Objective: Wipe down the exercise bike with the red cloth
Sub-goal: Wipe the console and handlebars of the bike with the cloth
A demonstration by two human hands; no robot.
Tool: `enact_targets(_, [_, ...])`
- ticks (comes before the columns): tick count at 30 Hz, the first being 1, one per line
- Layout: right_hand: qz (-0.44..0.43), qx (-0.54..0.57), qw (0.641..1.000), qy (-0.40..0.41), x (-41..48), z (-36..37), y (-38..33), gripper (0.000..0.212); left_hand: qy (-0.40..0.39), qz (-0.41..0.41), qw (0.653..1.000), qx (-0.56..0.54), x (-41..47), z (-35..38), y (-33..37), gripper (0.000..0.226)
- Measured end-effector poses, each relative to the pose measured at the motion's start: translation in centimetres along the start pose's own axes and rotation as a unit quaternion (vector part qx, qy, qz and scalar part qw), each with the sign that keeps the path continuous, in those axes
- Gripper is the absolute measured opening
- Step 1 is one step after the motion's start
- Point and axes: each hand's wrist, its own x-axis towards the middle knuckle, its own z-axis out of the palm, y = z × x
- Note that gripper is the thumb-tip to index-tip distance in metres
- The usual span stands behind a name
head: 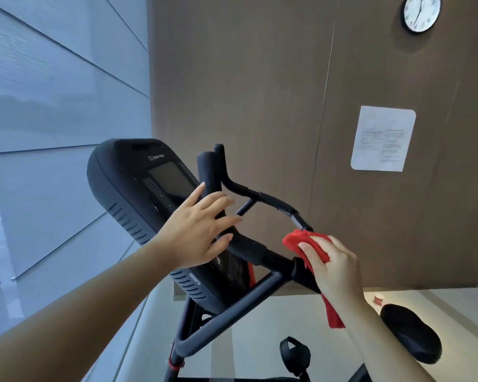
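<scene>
Seemingly mid-wipe, seen from the head camera: the left hand (pixel 196 230) lies flat on the exercise bike (pixel 226 315), its fingers (pixel 221 202) straight and fanned apart, gripping nothing. The thumb tip touches the lower edge of the console (pixel 122 183), and the fingertips reach across the padded centre where the handlebar (pixel 271 201) joins. That open, resting pose looks meant to steady the bars while the other hand works, though this is a judgement.

The right hand (pixel 334 268) is curled round the red cloth (pixel 304 241), bunching it against the near end of the handlebar. The index finger (pixel 312 252) lies extended over the fabric and the rest fold behind it. Part of the cloth pokes out just past the fingertips, against the bar, and a loose tail hangs below the heel of the hand. Holding it wadded like this probably puts pressure on the tube's curve.

Well below the right wrist sits the saddle (pixel 411 332), with a pedal (pixel 294 354) beneath the dangling tail. Both look untouched, so much of the wiping likely remains
</scene>
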Motion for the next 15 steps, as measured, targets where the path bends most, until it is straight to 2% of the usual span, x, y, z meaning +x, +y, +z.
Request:
enact_targets(4, [0.02, 0.072, 0.996, 0.052, 3.6, 2.9, -4.6, 0.034, 0.052, -0.015, 0.998, -0.019, -1.0, -1.0, -3.2, 0.043])
enact_targets(8, [-0.015, 0.136, 0.986, 0.098, 6.7, 6.7, -11.0, 0.038, 0.059, -0.032, 0.997, -0.04, -3.0, -0.6, -6.0, 0.05])
enact_targets(10, [-0.02, 0.118, 0.992, 0.029, 6.6, 8.7, -13.0, 0.045, 0.038, -0.04, 0.998, -0.04, -4.1, 0.1, -7.3, 0.053])
enact_targets(12, [0.003, 0.042, 0.995, -0.09, 5.2, 10.2, -13.4, 0.06, 0.012, -0.046, 0.998, -0.032, -5.0, 1.1, -8.6, 0.054])
enact_targets(13, [0.001, -0.015, 0.992, -0.123, 4.4, 10.5, -13.2, 0.066, 0.0, -0.05, 0.998, -0.026, -5.3, 1.5, -9.2, 0.053])
enact_targets(15, [-0.026, -0.12, 0.985, -0.124, 3.0, 10.4, -12.7, 0.069, -0.017, -0.055, 0.998, -0.005, -5.7, 2.4, -10.2, 0.053])
